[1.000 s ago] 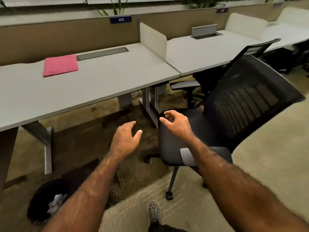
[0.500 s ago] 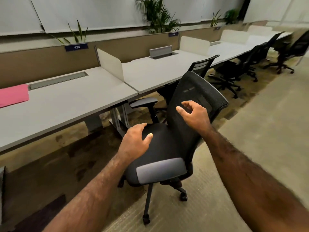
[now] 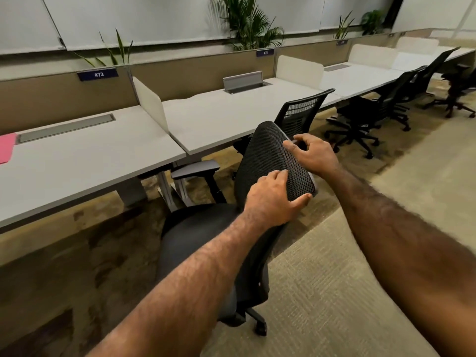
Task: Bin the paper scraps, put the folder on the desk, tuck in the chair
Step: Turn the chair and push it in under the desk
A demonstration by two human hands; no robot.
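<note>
Both hands are on the backrest of the black mesh office chair [image 3: 268, 161], which stands on the carpet beside the table [image 3: 85, 161], turned partly side-on and not pushed under it. The left hand [image 3: 273, 199] lies on the near top corner of the backrest, fingers spread over the mesh and thumb hooked under the edge, so its grip is closed on the chair. The right hand [image 3: 314, 153] sits at the far top edge with fingers curled; whether its grip actually clasps the frame cannot be told. The pink folder [image 3: 6, 148] lies flat on the table at the far left, cut off by the picture's edge. A recessed cable tray [image 3: 64, 127] in the tabletop just beside the folder has its lid down, contents hidden
</note>
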